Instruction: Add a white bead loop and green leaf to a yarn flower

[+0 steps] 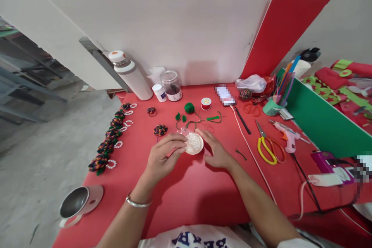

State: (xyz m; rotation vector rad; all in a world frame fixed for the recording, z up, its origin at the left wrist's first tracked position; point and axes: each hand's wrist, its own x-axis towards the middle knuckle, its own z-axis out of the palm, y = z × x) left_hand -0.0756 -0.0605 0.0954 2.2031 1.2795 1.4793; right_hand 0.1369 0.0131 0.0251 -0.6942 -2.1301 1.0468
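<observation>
Small round cream dish (pixel 198 149) of glossy white pearl-like beads (pixel 194 142), midway along the red tabletop (pixel 177 205). Probably light and tippy, beads slippery; best taken by opposite sides of the rim. Left hand (pixel 161 159): thumb and fingers nearly together at the rim beside crinkled clear plastic (pixel 182 132), hold on either impossible to tell. Right hand (pixel 216 150): loosely spread, nothing grasped, beside the right rim. Beyond, round green yarn ball (pixel 189 108).

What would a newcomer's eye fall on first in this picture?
Probably the broad red tabletop, with the left hand and right hand on either side of a small dish of pearly white beads near its middle. Next, perhaps, the row of multicoloured yarn pieces along the table's left edge.
</observation>
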